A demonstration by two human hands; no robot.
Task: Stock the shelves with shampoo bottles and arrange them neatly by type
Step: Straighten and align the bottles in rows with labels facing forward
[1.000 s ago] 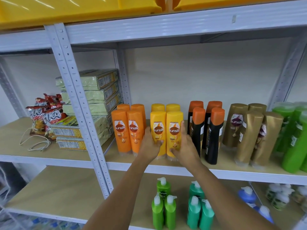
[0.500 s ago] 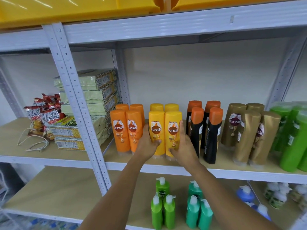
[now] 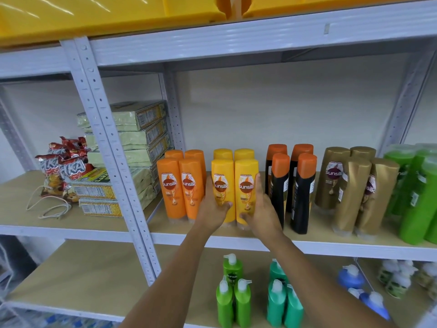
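Observation:
Several yellow shampoo bottles (image 3: 246,181) stand cap-down in a tight block at the middle of the shelf (image 3: 165,237). My left hand (image 3: 212,211) grips the front left yellow bottle (image 3: 221,176), thumb across its front. On the block's right side, my right hand (image 3: 262,209) holds the front right bottle, with fingers up its side and thumb low on its front. Orange bottles (image 3: 170,185) stand just left of the block. To its right stand black bottles with orange caps (image 3: 302,197), then gold bottles (image 3: 347,190) and green bottles (image 3: 416,204).
A grey upright post (image 3: 113,162) separates this bay from stacked boxes (image 3: 132,138), snack packets (image 3: 61,162) and a loose cord (image 3: 49,207). Green (image 3: 233,297), teal (image 3: 281,301) and blue (image 3: 350,278) pump bottles stand on the shelf below. Yellow bins (image 3: 94,15) sit overhead.

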